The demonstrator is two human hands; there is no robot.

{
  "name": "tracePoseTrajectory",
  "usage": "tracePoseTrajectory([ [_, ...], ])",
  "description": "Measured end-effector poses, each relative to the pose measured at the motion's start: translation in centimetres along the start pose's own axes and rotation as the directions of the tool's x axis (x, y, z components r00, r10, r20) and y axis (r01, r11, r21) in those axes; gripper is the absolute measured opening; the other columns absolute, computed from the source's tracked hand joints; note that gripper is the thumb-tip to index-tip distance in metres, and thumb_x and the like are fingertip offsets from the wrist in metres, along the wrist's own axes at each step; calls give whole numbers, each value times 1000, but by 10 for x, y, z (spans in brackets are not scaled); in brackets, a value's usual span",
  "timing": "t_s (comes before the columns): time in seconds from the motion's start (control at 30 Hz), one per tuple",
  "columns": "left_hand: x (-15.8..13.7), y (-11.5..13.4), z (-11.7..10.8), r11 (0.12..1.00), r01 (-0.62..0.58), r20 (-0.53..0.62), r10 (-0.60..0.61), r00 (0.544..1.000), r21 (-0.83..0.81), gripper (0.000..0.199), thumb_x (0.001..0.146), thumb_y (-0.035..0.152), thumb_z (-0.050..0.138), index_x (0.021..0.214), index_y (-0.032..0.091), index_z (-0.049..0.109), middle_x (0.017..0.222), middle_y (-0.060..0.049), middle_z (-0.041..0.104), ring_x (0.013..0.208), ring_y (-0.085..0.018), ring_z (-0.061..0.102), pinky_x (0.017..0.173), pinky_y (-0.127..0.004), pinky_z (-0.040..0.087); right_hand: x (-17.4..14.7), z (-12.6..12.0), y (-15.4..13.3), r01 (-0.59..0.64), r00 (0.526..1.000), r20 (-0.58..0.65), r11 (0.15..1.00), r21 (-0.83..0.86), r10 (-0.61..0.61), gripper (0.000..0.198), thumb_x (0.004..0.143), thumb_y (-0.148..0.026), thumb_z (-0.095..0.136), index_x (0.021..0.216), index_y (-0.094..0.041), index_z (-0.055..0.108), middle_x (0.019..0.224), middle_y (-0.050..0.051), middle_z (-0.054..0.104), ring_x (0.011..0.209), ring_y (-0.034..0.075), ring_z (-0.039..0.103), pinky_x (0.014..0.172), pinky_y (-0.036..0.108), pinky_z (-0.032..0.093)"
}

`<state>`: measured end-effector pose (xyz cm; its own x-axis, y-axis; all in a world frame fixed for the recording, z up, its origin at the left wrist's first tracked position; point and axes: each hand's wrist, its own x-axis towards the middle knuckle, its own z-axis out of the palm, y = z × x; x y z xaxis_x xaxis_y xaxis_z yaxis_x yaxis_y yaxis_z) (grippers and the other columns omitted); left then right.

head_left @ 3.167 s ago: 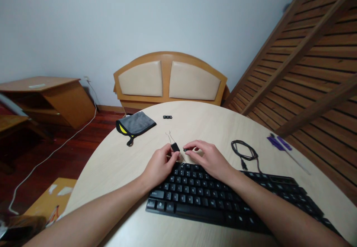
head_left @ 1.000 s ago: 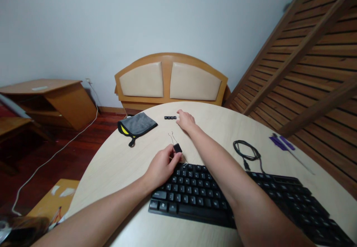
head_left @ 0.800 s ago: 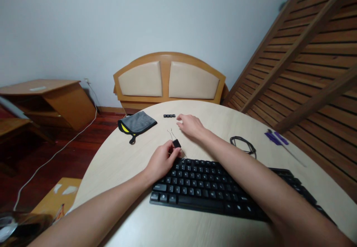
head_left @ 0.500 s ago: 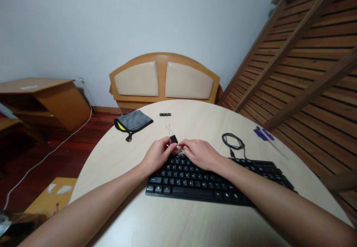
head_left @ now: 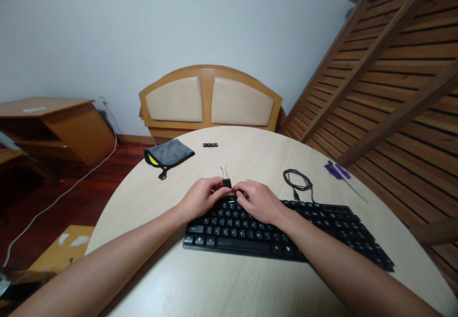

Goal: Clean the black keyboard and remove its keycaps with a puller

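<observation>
A keycap puller [head_left: 226,183], with a black grip and thin wire prongs, stands over the top rows of a black keyboard [head_left: 243,246]. My left hand [head_left: 203,196] is closed with thumb and fingers pinching the puller's grip from the left. From the right, my right hand [head_left: 258,200] has its fingertips drawn together at the puller's lower end, by the wires. Fingers hide much of that lower end and the keys beneath it. Beyond the hands, several loose black keycaps [head_left: 210,145] sit in a short row.
A folded grey cloth [head_left: 172,154] with a yellow inside lies at the table's left. The coiled black cable [head_left: 297,180] rests behind the keyboard. Near the right edge are purple pieces [head_left: 337,170] and a thin rod-like tool [head_left: 352,188]. The round table [head_left: 143,197] faces a wooden headboard [head_left: 207,71].
The keycap puller has turned from a left lean to nearly upright. Both hands remain at it, the right fingers shifted slightly. The whole view has moved a little.
</observation>
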<state>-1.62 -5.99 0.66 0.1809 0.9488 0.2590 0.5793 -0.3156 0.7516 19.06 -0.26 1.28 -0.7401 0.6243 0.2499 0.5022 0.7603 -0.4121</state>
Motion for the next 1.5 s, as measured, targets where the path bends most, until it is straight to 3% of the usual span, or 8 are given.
tracePoseTrajectory([
  [0.2, -8, 9, 2, 977, -74, 32, 69, 997, 199, 26, 100, 36, 55, 84, 21, 67, 77, -2, 70, 69, -19, 63, 64, -28, 42, -4, 3, 2, 3, 1000, -12, 999, 51, -3, 20, 91, -18, 53, 96, -22, 72, 94, 4, 76, 89, 20, 67, 83, 31, 49],
  [0.3, -10, 11, 5, 978, -60, 11, 59, 998, 201, 23, 101, 34, 52, 88, 21, 66, 81, -3, 70, 73, -20, 64, 66, -29, 43, -4, 3, 2, -15, 1000, 11, 997, 70, 14, 19, 87, -20, 59, 99, -22, 73, 99, 4, 76, 94, 21, 68, 86, 33, 50],
  [0.47, -5, 9, 6, 990, 19, -48, -12, 999, 139, 24, 99, 33, 54, 80, 21, 60, 74, -3, 69, 69, -21, 64, 62, -29, 41, -3, 2, 2, -38, 999, 34, 991, 126, 34, 14, 89, -28, 64, 97, -23, 74, 100, 4, 77, 95, 22, 69, 87, 34, 50],
  [0.8, -1, -8, 12, 973, 76, -80, -96, 992, -217, 22, 99, 37, 54, 88, 19, 63, 82, -5, 74, 78, -22, 71, 74, -32, 53, -3, 2, 3, -17, 1000, 28, 970, 242, 10, 14, 90, -25, 69, 102, -22, 73, 100, 4, 76, 94, 20, 68, 86, 33, 50],
  [1.0, -8, 1, 8, 977, 57, -110, -81, 991, -203, 23, 97, 38, 58, 86, 19, 63, 81, -4, 74, 75, -21, 70, 70, -32, 53, -5, 1, 3, 28, 1000, -17, 940, 341, -24, 16, 85, -24, 76, 100, -23, 71, 100, 2, 75, 95, 19, 69, 89, 33, 52],
  [1.13, -11, 8, 7, 954, 81, -106, -116, 988, -288, 25, 96, 41, 59, 85, 18, 61, 77, -4, 74, 73, -21, 70, 67, -31, 52, -8, 2, 2, 46, 998, -65, 900, 433, -20, 31, 85, -25, 78, 112, -25, 64, 102, 0, 75, 95, 17, 71, 89, 31, 54],
  [1.37, -10, 9, 8, 942, 87, -129, -135, 982, -324, 27, 94, 41, 60, 79, 19, 57, 74, -2, 71, 68, -18, 65, 64, -28, 48, -11, 2, 0, 269, 957, -166, 944, 193, -239, 15, 95, -30, 67, 110, -25, 67, 103, 1, 76, 93, 18, 70, 88, 34, 52],
  [1.5, -9, 7, 9, 935, 107, -133, -160, 978, -338, 26, 94, 41, 60, 80, 19, 57, 74, -2, 70, 69, -17, 65, 65, -29, 48, -9, 2, 1, 269, 958, -162, 943, 198, -239, 14, 98, -29, 64, 110, -25, 69, 104, 1, 76, 97, 17, 68, 90, 33, 52],
])
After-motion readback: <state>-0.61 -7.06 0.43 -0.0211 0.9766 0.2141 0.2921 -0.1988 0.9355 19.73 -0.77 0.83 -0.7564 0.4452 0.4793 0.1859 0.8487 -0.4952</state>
